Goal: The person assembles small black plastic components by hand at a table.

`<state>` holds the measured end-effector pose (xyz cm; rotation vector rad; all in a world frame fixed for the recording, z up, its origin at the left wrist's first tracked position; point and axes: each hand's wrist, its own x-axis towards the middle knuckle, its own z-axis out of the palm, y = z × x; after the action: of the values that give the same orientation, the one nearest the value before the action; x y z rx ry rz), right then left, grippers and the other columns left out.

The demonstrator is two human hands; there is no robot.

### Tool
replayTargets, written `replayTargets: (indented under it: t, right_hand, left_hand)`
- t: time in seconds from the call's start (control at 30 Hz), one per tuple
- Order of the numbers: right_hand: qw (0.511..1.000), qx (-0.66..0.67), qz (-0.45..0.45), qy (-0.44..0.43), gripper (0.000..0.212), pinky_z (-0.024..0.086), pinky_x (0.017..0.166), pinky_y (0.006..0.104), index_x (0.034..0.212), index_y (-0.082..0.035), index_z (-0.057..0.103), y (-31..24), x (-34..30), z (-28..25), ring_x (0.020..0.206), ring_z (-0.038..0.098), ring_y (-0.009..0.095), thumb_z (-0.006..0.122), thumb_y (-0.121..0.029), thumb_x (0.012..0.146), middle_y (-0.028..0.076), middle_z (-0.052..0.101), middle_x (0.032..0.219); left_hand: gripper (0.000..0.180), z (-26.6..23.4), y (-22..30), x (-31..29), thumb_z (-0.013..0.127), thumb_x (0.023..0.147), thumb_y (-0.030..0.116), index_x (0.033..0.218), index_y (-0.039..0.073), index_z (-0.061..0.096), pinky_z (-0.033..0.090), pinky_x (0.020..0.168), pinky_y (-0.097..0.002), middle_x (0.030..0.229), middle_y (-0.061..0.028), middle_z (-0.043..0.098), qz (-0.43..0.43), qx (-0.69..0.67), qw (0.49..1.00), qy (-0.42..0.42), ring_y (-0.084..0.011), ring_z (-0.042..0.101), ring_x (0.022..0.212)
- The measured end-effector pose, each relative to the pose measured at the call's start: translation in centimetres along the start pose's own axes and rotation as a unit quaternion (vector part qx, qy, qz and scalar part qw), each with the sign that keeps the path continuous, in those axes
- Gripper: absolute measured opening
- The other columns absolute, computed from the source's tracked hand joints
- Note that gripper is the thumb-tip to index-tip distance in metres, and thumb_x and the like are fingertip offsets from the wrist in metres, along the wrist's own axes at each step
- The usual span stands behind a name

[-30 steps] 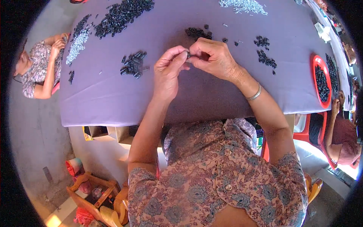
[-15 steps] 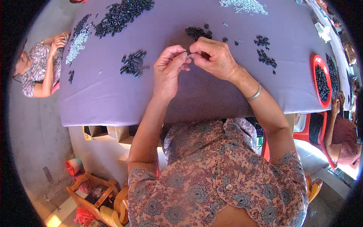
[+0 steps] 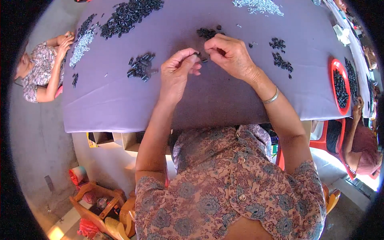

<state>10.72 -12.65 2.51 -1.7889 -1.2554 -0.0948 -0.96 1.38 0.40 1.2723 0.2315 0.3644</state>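
The left hand (image 3: 174, 67), fingers pointing right, pinches one small dark piece (image 3: 196, 54) between thumb and forefinger. The right hand (image 3: 230, 54) points left, fingers curled; whether its tips hold anything cannot be told. One black pile (image 3: 141, 67) lies left of the hands, two black clusters (image 3: 282, 62) to their right. The piece sits at the left fingertips, short of the right hand.
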Motion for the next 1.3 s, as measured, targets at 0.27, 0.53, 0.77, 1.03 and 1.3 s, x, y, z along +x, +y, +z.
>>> replayTargets:
  t: [0.27,0.53,0.77,1.03,1.3]
  right_hand:
    - [0.985,-0.142,-0.089,-0.028,0.011,0.048,0.066,0.0367,0.081,-0.008,0.058,1.0,0.3,0.5,0.079,0.054,0.027,0.063,-0.007,0.07,0.008,0.05,0.077]
    - [0.966,-0.211,-0.131,-0.067,0.018,0.044,0.07,0.0355,0.084,-0.007,0.059,1.2,0.7,1.9,0.08,0.051,0.024,0.065,-0.002,0.067,0.004,0.05,0.079]
    - [0.984,-0.154,-0.071,-0.056,0.01,0.044,0.069,0.0394,0.077,-0.006,0.057,1.9,0.4,1.4,0.078,0.054,0.029,0.062,-0.006,0.068,0.008,0.051,0.076]
    - [0.99,-0.133,-0.012,-0.054,0.007,0.047,0.06,0.0385,0.075,-0.006,0.058,1.3,0.2,-0.5,0.07,0.058,0.029,0.062,-0.01,0.07,0.009,0.055,0.071]
    - [0.989,-0.039,0.139,0.014,0.005,0.046,0.065,0.0218,0.083,-0.001,0.061,3.5,0.7,-5.3,0.069,0.053,0.005,0.059,0.0,0.079,0.0,0.061,0.074]
  left_hand:
    - [0.018,-0.8,0.2,0.5,0.057,0.087,0.009,0.103,0.001,0.059,0.052,0.061,-0.0262,0.088,-0.0071,0.062,-0.013,0.018,0.998,0.058,-0.0133,0.06,0.074]
    - [0.019,-0.7,0.0,0.4,0.058,0.087,0.008,0.103,-0.001,0.059,0.052,0.059,-0.0261,0.089,-0.009,0.062,-0.022,0.047,0.996,0.072,-0.0145,0.06,0.073]
    - [0.021,-0.7,0.0,0.4,0.057,0.086,0.007,0.105,-0.001,0.058,0.052,0.06,-0.0266,0.089,-0.0097,0.062,-0.027,0.054,0.996,0.06,-0.0153,0.061,0.074]
    - [0.02,-0.4,-0.1,0.3,0.058,0.085,0.007,0.104,0.001,0.06,0.051,0.06,-0.0263,0.087,-0.0082,0.063,-0.042,0.053,0.997,0.038,-0.0141,0.061,0.073]
    - [0.019,-0.4,0.1,0.1,0.059,0.085,0.007,0.103,0.002,0.061,0.051,0.059,-0.0258,0.086,-0.0072,0.063,-0.052,0.063,0.996,0.033,-0.0126,0.06,0.071]
